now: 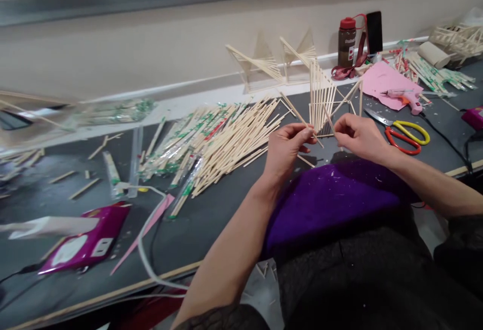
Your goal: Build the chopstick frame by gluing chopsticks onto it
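Note:
My left hand (289, 144) is closed, pinching a thin wooden chopstick (296, 109) that slants up and away to the left. My right hand (358, 136) is closed too, its fingertips on a second, shorter-looking stick (328, 117). The two hands are a small gap apart above the front edge of the grey table (177, 239). Right behind them stands a lattice structure of chopsticks (320, 93), partly hidden by the fingers. A purple cloth (335, 199) lies below the hands, dotted with small pale specks.
Left of my hands is a pile of loose chopsticks (234, 144) beside wrapped ones (181, 139). Two twisted stick structures (260, 66) lean near the wall. To the right are scissors (400, 131), a pink glue gun (405, 97), pink paper (381, 81) and a bottle (346, 43).

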`<state>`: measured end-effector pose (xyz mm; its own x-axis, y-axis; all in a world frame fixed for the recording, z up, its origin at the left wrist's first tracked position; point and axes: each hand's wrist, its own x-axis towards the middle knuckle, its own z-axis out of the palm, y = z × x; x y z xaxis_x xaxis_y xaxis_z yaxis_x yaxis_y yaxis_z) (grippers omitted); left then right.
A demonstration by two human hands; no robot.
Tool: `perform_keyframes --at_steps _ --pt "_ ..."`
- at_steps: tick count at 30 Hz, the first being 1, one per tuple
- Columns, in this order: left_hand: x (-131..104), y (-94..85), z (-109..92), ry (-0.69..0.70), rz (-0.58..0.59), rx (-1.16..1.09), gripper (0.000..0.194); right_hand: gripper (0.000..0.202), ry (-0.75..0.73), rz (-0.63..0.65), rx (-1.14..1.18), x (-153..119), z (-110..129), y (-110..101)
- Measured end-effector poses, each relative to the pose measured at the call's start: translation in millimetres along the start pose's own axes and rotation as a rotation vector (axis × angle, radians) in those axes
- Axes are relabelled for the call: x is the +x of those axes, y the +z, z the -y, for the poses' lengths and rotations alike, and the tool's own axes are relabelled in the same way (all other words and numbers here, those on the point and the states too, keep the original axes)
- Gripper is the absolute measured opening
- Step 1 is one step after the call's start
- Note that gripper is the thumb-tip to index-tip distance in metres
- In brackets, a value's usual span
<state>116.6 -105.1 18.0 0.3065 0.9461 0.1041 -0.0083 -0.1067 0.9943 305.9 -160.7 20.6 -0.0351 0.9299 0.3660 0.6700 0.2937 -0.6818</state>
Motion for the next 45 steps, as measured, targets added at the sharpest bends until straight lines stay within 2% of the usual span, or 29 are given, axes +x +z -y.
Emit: perform_keyframes --at_steps 2,4,7,10,13,18,26,36,45 --pt "5 9.2 3 0.005 0.035 0.037 0.023 0.009 -0.015 -0.057 0.112 6 -2 8" --pt "9 14.1 11 -0.008 0.066 0.079 0.023 0.012 -0.024 -0.069 0.127 11 -9 17" --pt "11 14.1 25 -0.036 0.085 0.125 0.025 0.009 -0.057 -0.012 0.052 15 -20 26" --pt "11 11.4 35 -0.032 0.059 0.163 0.027 0.016 -0.083 0.036 -0.019 15 -26 30" --pt "10 10.8 41 -0.048 0.09 0.206 0.026 0.021 -0.114 0.04 -0.054 14 -27 33" --pt "7 10.6 43 -0.024 0.117 0.292 0.028 0.021 -0.168 0.011 -0.042 11 -28 38" --pt "9 9.2 45 0.048 0.141 0.41 0.029 0.022 -0.161 -0.005 -0.031 10 -29 38" --pt "9 9.5 44 0.054 0.151 0.426 0.029 0.022 -0.167 -0.014 -0.031 9 -31 37" --pt "6 16.1 43 0.072 0.161 0.43 0.027 0.02 -0.072 0.008 0.094 3 -27 28"
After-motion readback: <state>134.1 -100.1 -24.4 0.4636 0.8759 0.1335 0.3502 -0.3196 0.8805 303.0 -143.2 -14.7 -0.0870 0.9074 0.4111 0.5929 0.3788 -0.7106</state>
